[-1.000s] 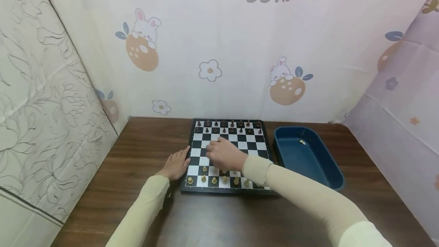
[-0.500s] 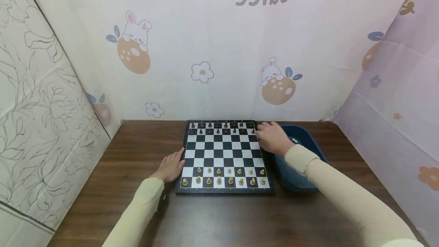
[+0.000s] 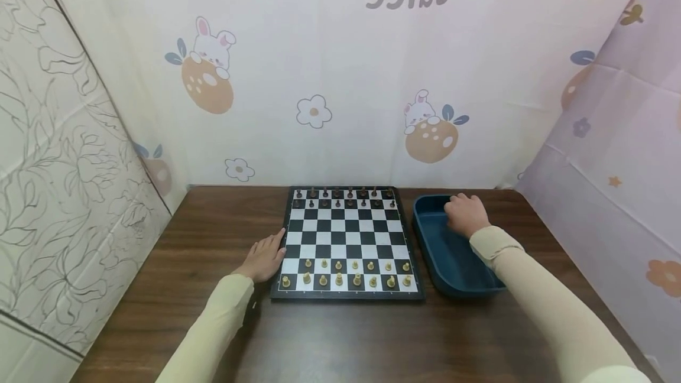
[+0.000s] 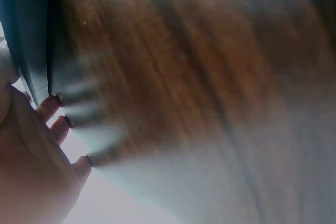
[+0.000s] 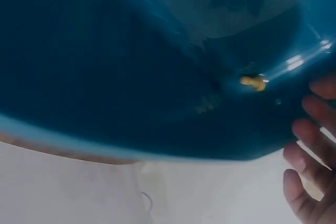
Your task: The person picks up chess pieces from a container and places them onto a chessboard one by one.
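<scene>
My right hand (image 3: 468, 216) is over the far end of the blue tray (image 3: 449, 265), with nothing in its fingers. In the right wrist view its loosely bent fingers (image 5: 310, 137) are close to a small gold chess pawn (image 5: 253, 82) that lies on the tray's floor; the head view hides this pawn behind the hand. My left hand (image 3: 263, 257) rests by the left edge of the chessboard (image 3: 337, 238), its fingers stretched out along the rim. In the left wrist view its fingertips (image 4: 60, 124) show beside the board's dark side.
Dark pieces (image 3: 337, 203) stand in two rows at the board's far end, gold pieces (image 3: 339, 279) in two rows at the near end. The brown wooden table (image 3: 223, 217) ends at a patterned curtain (image 3: 340, 64) behind, with more cloth at both sides.
My right hand has moved from above the board's middle, past its far right corner, to over the tray. The left hand stays at the board's edge. The head view has shifted slightly.
</scene>
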A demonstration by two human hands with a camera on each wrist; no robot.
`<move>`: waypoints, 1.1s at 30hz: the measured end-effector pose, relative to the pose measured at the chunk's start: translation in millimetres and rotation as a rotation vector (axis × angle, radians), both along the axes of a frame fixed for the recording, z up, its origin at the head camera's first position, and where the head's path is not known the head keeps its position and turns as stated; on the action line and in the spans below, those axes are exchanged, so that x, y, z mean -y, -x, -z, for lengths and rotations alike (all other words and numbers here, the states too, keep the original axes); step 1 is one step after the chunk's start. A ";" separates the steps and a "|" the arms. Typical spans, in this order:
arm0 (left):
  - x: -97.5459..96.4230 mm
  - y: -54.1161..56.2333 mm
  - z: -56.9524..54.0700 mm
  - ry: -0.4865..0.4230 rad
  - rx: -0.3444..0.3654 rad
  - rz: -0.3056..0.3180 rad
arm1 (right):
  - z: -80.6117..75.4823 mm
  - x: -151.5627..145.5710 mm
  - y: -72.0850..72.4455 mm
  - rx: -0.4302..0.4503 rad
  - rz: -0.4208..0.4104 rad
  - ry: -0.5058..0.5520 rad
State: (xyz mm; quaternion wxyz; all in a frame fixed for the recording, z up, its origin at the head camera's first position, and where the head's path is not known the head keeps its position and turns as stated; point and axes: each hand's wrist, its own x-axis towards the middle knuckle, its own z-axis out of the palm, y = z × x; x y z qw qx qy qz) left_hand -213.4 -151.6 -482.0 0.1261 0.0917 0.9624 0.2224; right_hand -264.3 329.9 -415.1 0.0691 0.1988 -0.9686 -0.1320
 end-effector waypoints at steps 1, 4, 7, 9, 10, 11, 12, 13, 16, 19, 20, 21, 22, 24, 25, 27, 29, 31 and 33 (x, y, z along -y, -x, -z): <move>0.4 0.4 0.1 -0.001 -0.001 0.002 | 2.1 -1.2 0.6 0.009 0.017 -0.006; 1.0 1.4 0.9 0.001 -0.006 0.006 | 8.3 -3.0 2.5 0.029 0.075 -0.020; 0.5 1.9 1.0 0.002 -0.007 0.005 | 12.4 -1.6 4.1 0.057 0.127 -0.038; -0.1 2.1 0.8 0.002 -0.006 0.005 | 15.0 -0.5 5.5 0.080 0.164 -0.053; -0.4 2.1 0.7 0.000 -0.004 0.005 | 15.9 0.4 6.0 0.090 0.178 -0.055; -0.5 2.0 0.6 -0.001 -0.001 0.004 | 16.9 1.2 6.5 0.097 0.190 -0.058; -0.6 1.8 0.4 -0.002 0.001 0.003 | 17.9 2.1 6.9 0.102 0.202 -0.059; -0.5 1.5 0.4 -0.002 0.002 0.002 | 19.2 2.8 7.6 0.107 0.211 -0.061; 0.3 0.3 0.3 0.001 -0.003 0.003 | 23.1 4.9 9.1 0.117 0.227 -0.055; 0.8 -1.2 0.4 0.008 -0.007 0.005 | 28.9 4.8 10.9 0.106 0.229 -0.054; 0.7 -1.6 0.6 0.006 -0.009 0.006 | 30.9 4.0 11.3 0.099 0.229 -0.053; 0.6 -2.2 0.3 0.005 -0.011 0.007 | 32.7 3.1 11.9 0.090 0.227 -0.051; 0.4 -2.5 0.2 0.002 -0.014 0.009 | 34.9 2.0 12.8 0.082 0.228 -0.046; -0.2 -3.1 -0.9 -0.005 -0.015 0.008 | 38.1 -0.1 14.6 0.077 0.230 -0.038; -0.5 -3.3 -1.5 -0.007 -0.015 0.008 | 38.8 -0.7 15.2 0.076 0.231 -0.031; -0.9 -3.7 -2.7 -0.013 -0.021 0.009 | 40.3 -2.2 16.5 0.079 0.235 -0.019; -1.2 -3.9 -3.1 -0.012 -0.024 0.008 | 40.5 -2.5 16.6 0.081 0.240 -0.005; -1.0 -3.9 -2.9 -0.011 -0.025 0.007 | 39.7 -2.1 16.1 0.079 0.241 0.012; -0.4 -3.4 -1.9 -0.011 -0.027 0.006 | 38.9 -1.6 15.7 0.076 0.242 0.027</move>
